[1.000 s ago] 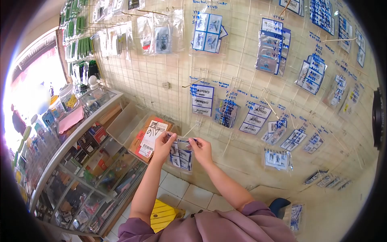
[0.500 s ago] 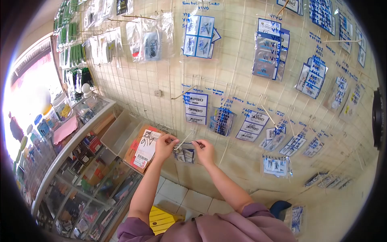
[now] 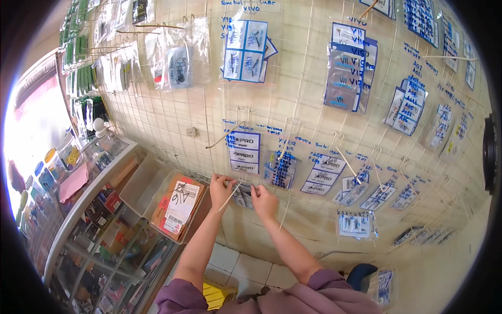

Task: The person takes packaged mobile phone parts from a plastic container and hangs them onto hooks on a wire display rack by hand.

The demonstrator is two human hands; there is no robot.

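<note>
My left hand (image 3: 221, 192) is closed at the left edge of a small clear packet (image 3: 243, 195), its fingertips pinched near the packet's top corner. On the packet's right side my right hand (image 3: 263, 201) is pinched at the other edge. A pale hook rod (image 3: 229, 197) sticks out from the wall grid between the hands and passes in front of my left hand. Just above hangs a bag with white labels (image 3: 244, 153), and to its right a bag with handwritten blue text (image 3: 283, 168).
Packets hang from hooks on the wire grid (image 3: 172, 118), such as a Vivo bag (image 3: 246, 51). At the left, a plastic bin (image 3: 137, 184) and a stack of labelled packages (image 3: 179, 207) stand by a glass display case (image 3: 112, 246). A yellow stool (image 3: 217, 294) is below.
The view has shifted, and the packages look closer. The small packet now hangs between both hands behind the rod, and my right hand is nearer its edge.
</note>
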